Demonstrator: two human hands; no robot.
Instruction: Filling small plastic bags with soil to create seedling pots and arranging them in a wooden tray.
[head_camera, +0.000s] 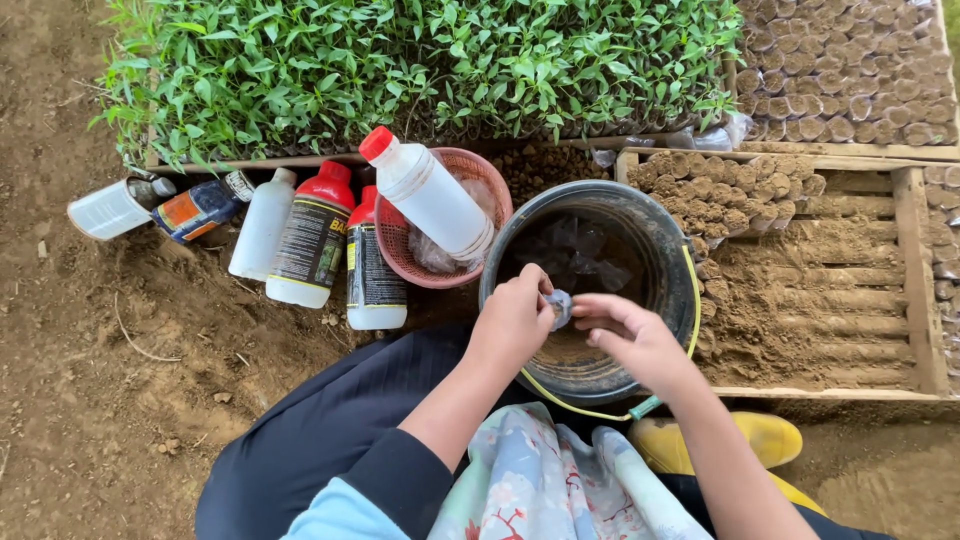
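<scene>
Outdoor plant nursery on bare soil. Evidence: dense bed of green seedlings (420, 60); rows of small soil-filled pots (850, 65) in wooden frames (905, 260); agrochemical bottles (315, 235) lying on the dirt; black bucket (640, 215); yellow boots (735, 440).

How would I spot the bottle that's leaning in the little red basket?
Start at the big black bucket beneath the person's hands. Just to its left sits a round red mesh basket. The white bottle with a red cap lies tilted across that basket's rim, while the other bottles lie on the soil further left.
</scene>
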